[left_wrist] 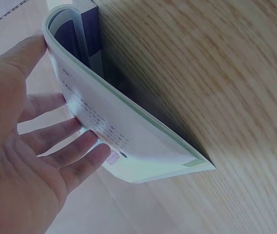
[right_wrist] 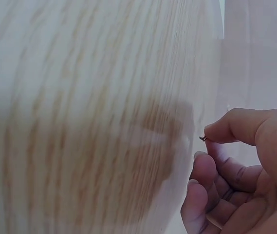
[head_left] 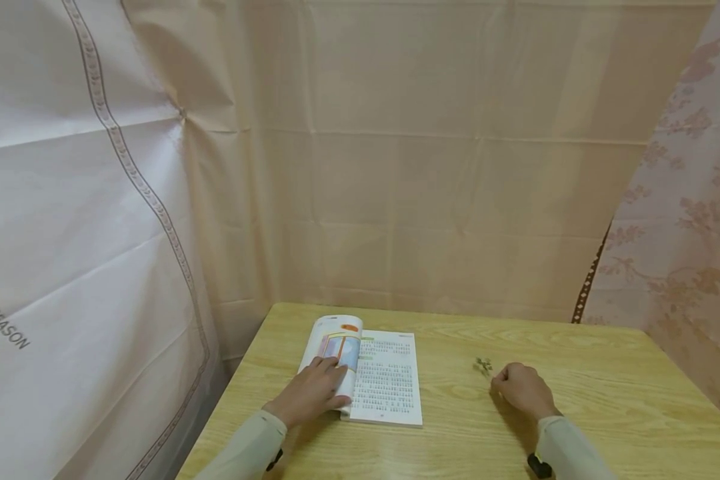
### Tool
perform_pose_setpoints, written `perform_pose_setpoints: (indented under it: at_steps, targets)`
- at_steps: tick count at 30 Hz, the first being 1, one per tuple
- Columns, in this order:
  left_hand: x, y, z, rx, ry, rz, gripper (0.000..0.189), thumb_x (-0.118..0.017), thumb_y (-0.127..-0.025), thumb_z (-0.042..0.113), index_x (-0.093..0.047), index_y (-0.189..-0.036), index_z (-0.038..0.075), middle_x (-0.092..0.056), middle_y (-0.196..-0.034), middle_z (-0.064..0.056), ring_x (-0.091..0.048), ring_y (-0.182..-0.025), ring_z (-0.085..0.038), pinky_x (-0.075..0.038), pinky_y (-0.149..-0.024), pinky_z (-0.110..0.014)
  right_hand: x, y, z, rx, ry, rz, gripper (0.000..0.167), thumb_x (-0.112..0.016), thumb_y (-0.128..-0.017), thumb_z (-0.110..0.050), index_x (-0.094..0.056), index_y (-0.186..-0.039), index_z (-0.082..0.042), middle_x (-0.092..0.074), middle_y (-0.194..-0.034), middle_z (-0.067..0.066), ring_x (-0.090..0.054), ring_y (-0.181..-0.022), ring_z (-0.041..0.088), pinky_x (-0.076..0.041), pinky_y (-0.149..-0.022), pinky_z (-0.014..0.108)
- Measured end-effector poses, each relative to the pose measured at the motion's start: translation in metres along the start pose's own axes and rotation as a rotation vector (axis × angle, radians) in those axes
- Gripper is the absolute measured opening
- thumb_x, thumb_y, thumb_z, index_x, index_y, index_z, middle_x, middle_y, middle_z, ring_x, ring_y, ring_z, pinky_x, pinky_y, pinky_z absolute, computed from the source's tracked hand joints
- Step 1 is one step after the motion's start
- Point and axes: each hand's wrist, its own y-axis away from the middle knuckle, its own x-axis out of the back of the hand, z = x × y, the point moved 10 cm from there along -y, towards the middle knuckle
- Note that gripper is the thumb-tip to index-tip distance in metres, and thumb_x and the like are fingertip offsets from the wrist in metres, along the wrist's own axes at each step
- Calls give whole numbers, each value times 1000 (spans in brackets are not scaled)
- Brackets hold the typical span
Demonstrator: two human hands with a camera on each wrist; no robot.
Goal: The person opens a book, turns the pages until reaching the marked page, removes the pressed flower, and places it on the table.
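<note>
An open book (head_left: 390, 383) lies on the wooden table, its left-hand pages curving up from the spine. My left hand (head_left: 309, 395) rests on those raised pages, which carry a coloured picture. In the left wrist view the fingers are spread and nearly straight, with their tips against the curved pages (left_wrist: 97, 109). To the right of the book, my right hand (head_left: 527, 390) pinches a small sprig (head_left: 483, 365) with greenish leaves between thumb and forefinger. Its thin dark stem end (right_wrist: 203, 138) pokes out of the pinch in the right wrist view, and the other fingers are curled.
The table (head_left: 624, 400) has a light wood grain, and its far edge runs close to a hanging beige cloth (head_left: 432, 200). A pale cloth (head_left: 96, 267) hangs along the left side, a floral one (head_left: 690, 220) along the right.
</note>
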Motion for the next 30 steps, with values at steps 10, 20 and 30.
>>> perform_pose_setpoints:
  at_steps: [10, 20, 30]
  targets:
    - [1, 1, 1, 8, 9, -1, 62, -69, -96, 45, -61, -138, 0, -58, -139, -20, -56, -122, -34, -51, -99, -49, -3, 0, 8, -22, -10, -1, 34, -60, -89, -13, -47, -58, -19, -42, -51, -5, -33, -47, 11, -30, -47, 26]
    - [0, 1, 1, 3, 1, 2, 61, -68, -96, 45, -61, -138, 1, -58, -139, -20, -56, -122, -34, -52, -98, -49, 1, 0, 7, -15, 7, 19, 31, -67, -95, -15, -55, -66, -15, -53, -62, -1, -44, -53, 15, -37, -51, 29]
    - [1, 1, 1, -5, -14, 7, 62, -67, -97, 46, -61, -139, 1, -58, -139, -20, -56, -122, -34, -52, -98, -48, 2, 2, 1, 13, 20, 31, 10, -67, -96, -15, -67, -88, -10, -60, -74, 0, -52, -61, 19, -42, -54, 34]
